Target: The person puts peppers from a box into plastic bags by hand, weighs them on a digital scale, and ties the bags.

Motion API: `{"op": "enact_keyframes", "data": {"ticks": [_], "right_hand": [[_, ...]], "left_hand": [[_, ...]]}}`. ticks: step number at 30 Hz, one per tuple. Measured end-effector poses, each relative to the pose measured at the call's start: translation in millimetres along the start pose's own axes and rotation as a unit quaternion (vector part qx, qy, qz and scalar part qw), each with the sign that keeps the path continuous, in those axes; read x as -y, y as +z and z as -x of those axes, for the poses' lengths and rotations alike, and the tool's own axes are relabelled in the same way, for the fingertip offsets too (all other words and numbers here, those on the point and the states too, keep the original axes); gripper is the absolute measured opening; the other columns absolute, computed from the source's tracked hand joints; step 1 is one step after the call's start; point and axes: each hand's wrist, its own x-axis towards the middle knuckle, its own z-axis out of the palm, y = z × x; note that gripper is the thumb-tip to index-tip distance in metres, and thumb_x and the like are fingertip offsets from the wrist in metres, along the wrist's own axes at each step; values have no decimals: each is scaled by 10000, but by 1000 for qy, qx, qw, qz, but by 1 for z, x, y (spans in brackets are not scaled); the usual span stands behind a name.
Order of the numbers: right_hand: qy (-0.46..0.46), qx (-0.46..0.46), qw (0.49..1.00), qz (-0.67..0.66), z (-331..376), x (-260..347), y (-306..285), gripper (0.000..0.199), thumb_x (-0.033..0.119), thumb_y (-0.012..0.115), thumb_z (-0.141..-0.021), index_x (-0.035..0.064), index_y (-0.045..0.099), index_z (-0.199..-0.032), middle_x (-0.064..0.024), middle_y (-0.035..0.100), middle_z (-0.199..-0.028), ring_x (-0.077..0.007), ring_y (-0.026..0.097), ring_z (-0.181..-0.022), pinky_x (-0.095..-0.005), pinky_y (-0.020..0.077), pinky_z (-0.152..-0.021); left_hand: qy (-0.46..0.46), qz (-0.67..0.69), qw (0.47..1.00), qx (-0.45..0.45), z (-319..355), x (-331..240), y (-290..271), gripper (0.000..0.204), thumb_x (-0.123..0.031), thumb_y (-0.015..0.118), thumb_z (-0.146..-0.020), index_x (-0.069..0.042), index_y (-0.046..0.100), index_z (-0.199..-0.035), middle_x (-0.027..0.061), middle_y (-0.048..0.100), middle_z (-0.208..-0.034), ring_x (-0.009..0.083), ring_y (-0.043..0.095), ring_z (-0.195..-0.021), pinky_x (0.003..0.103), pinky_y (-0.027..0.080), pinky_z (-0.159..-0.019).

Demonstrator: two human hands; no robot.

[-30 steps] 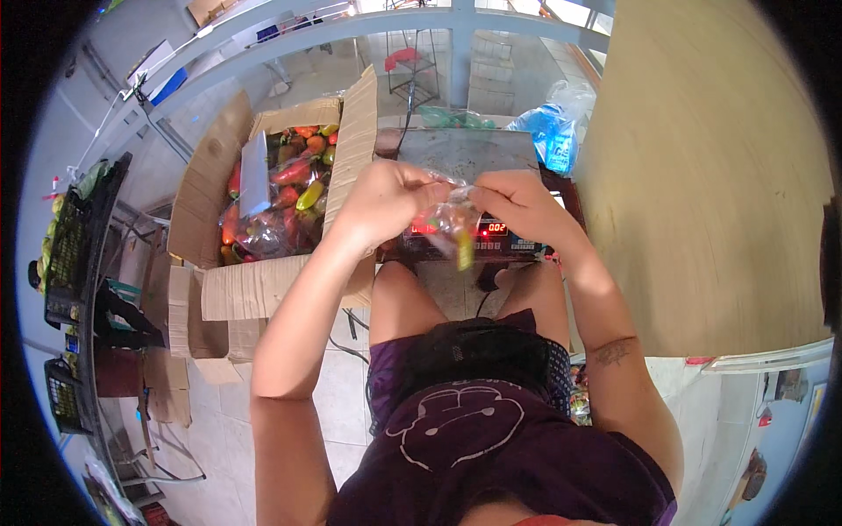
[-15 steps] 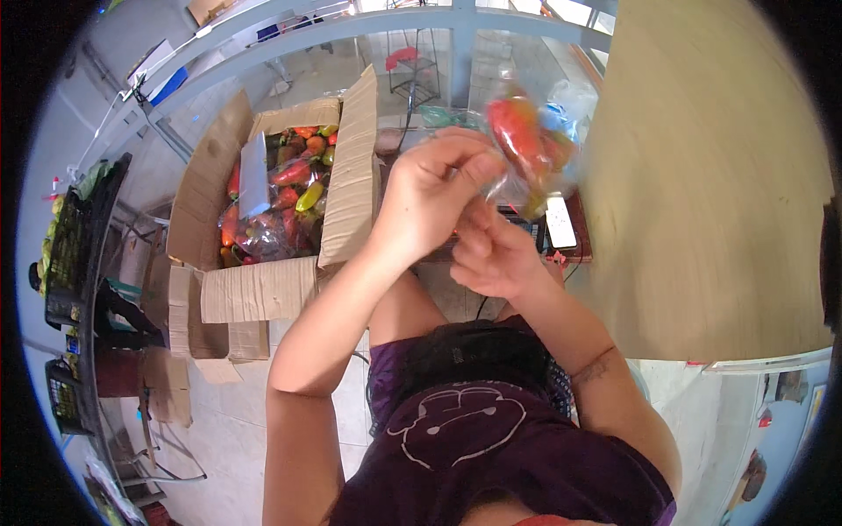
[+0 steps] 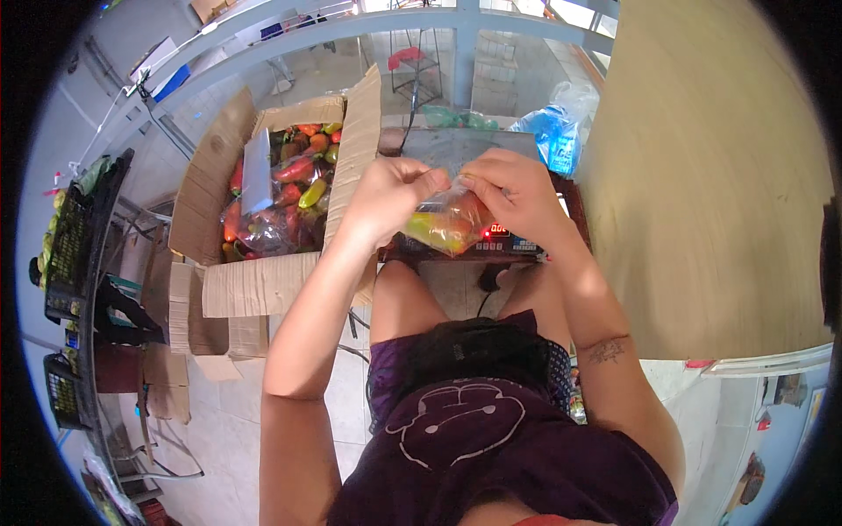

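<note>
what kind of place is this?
Probably a small produce packing or sorting spot. Both hands, left hand and right hand, grip a clear bag of peppers above a digital scale, beside an open cardboard box of peppers.

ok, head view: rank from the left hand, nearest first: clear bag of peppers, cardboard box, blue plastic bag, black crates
1. Clear bag of peppers: pinched in the left hand.
2. Cardboard box: just to its left.
3. Blue plastic bag: up right, past the scale.
4. Black crates: far left.
</note>
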Motion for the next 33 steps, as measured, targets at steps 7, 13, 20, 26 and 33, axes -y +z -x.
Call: {"op": "enact_keyframes", "data": {"ticks": [7, 13, 20, 26, 33], "right_hand": [[162, -16, 983, -90, 11, 17, 7, 110, 76, 634, -739, 32, 639, -840, -69, 581, -714, -149, 539, -632, -249, 420, -563], [124, 16, 975, -184, 21, 7, 12, 126, 54, 649, -728, 38, 652, -853, -59, 590, -782, -124, 535, -678, -229, 422, -610], [139, 18, 957, -255, 18, 11, -1, 144, 22, 653, -720, 20, 622, -860, -39, 568, -801, -97, 528, -721, -225, 423, -633], [163, 55, 958, -229, 19, 8, -7, 161, 32, 674, -709, 14, 589, -845, 2, 558, -771, -69, 503, -659, -211, 418, -586], [165, 34, 950, -262, 26, 13, -6, 176, 48, 695, -703, 27, 585, -839, 12, 560, -782, -48, 498, -663, -207, 417, -585]], "left_hand": [[-27, 44, 998, 22, -3, 8, 10, 167, -117, 593, -821, 46, 626, -835, 50, 616, -731, 81, 518, -637, 222, 415, -573], [-57, 78, 995, 26, 6, 9, 10, 164, -124, 578, -831, 36, 612, -828, 42, 591, -695, 89, 511, -605, 213, 416, -560], [-58, 168, 979, 98, 18, -5, 11, 184, -157, 589, -837, 26, 607, -850, 43, 596, -753, 80, 529, -665, 203, 425, -595], [10, 107, 987, 116, 24, 0, 12, 153, -124, 567, -848, 18, 612, -880, 29, 610, -792, 68, 536, -720, 205, 435, -638], [28, 57, 993, 100, 24, 3, 14, 153, -117, 571, -845, 25, 615, -879, 19, 610, -793, 60, 534, -723, 201, 434, -648]]}}
